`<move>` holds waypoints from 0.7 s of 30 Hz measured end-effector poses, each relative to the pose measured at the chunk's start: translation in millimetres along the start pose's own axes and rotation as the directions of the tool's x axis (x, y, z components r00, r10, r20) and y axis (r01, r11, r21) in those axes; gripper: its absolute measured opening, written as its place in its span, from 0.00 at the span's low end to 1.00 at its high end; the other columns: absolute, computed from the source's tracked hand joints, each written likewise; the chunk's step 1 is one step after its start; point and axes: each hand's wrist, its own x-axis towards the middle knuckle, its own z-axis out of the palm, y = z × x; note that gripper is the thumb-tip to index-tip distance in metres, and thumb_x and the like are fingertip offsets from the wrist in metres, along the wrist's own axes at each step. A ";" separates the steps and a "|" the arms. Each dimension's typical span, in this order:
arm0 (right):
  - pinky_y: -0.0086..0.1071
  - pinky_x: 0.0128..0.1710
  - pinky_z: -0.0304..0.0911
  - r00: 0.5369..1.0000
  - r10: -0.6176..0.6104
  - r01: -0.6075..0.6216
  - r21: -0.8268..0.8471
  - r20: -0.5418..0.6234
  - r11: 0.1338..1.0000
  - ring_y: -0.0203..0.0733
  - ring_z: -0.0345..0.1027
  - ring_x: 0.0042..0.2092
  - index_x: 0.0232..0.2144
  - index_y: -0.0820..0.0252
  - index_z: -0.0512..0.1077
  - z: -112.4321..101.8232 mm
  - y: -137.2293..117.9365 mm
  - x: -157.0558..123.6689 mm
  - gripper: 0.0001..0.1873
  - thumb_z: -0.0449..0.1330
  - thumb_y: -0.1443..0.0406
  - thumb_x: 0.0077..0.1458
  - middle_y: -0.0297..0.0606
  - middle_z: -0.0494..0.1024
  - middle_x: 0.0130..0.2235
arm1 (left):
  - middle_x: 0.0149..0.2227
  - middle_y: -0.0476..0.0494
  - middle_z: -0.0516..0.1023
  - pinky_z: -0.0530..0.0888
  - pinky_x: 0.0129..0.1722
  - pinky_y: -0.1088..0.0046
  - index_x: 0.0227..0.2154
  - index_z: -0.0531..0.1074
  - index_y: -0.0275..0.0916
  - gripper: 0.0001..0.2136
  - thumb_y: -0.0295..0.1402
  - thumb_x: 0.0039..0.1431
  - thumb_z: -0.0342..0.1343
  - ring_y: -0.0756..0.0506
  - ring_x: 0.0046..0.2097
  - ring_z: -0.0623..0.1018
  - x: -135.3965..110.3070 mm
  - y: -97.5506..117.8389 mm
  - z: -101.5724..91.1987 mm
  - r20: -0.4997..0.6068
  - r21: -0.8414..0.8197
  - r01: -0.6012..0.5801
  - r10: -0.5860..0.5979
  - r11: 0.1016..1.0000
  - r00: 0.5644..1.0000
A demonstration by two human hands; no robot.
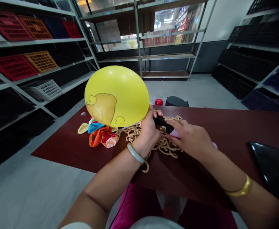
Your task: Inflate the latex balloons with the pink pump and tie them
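Observation:
A large inflated yellow balloon [120, 92] with a cartoon print hangs over the table's left part. My left hand [150, 128] is closed around its neck end, beside a black part. My right hand [191, 136] is closed on a black and light purple tool [163, 123], which looks like a balloon hand pump. Its black end points toward my left hand; the palms hide most of it. Under both hands lies a pile of tan, curled, ring-like pieces [165, 147]. Left of the pile are several uninflated balloons [98, 136] in orange, blue, red and pale yellow.
The dark red table [215, 124] spans the front. A black flat device [270, 165] rests at its right. Beyond the far edge, a red ball-like object [158, 101] and a dark grey stool-like object [177, 101] are visible. Shelves with crates [10, 25] line the walls.

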 end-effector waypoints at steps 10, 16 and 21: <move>0.36 0.30 0.61 0.998 0.035 -0.036 0.028 0.051 0.999 0.48 0.73 0.40 0.55 0.51 0.61 2.1 12.3 2.7 0.24 0.50 0.51 0.60 0.42 0.74 0.48 | 0.23 0.48 0.72 0.70 0.34 0.76 0.18 0.58 0.38 0.18 0.39 0.61 0.52 0.52 0.28 0.74 23.6 23.9 -18.3 -0.093 0.035 -0.110 0.113 0.993 0.989; 0.38 0.33 0.61 0.950 0.311 -0.312 0.003 0.030 0.950 0.51 0.72 0.41 0.56 0.53 0.61 7.2 70.0 7.6 0.28 0.48 0.48 0.59 0.45 0.74 0.49 | 0.26 0.46 0.76 0.70 0.33 0.76 0.19 0.58 0.38 0.19 0.42 0.58 0.54 0.52 0.27 0.75 33.8 38.0 -24.6 -0.145 0.114 -0.079 0.096 0.990 0.985; 0.41 0.34 0.61 0.866 0.466 -0.460 -0.078 0.179 0.885 0.55 0.72 0.42 0.55 0.54 0.62 27.2 108.0 6.0 0.30 0.49 0.46 0.56 0.48 0.77 0.44 | 0.16 0.50 0.66 0.66 0.24 0.78 0.14 0.52 0.39 0.24 0.44 0.57 0.55 0.53 0.21 0.70 26.6 32.8 -20.6 -0.006 0.193 -0.031 0.032 0.981 0.999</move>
